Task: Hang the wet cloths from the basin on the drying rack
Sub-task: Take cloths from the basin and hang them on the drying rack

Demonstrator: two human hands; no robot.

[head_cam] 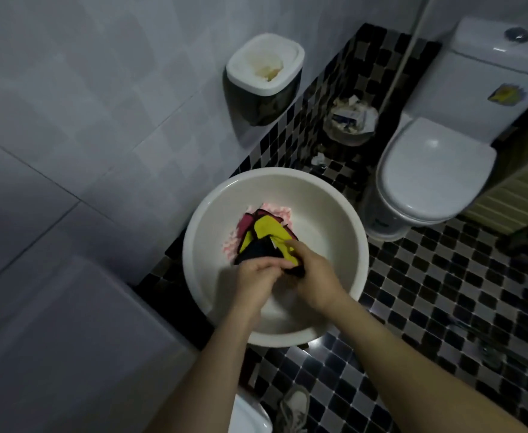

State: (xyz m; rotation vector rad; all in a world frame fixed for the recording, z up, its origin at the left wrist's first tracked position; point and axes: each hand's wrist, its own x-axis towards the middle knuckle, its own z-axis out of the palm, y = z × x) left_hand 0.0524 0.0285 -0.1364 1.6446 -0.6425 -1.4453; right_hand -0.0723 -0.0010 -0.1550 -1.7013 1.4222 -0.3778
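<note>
**Down Low: Laundry Awaiting Hanging**

On the checkered floor (443, 292), beside the toilet (434, 170). Item one: white basin (334, 232), its cloths heaped toward the far wall. Item two: dark cloth (256, 250), with a yellow cloth (267, 229) lying over it and a pink-patterned cloth (283, 214) beneath. My left hand (254, 278) and right hand (314, 271) both gripped the dark cloth, fingers curled round it. Drying rack: not in sight. Handling note, as I judged it: free one cloth from the heap, wring it over the basin, then lift it clear.
</note>
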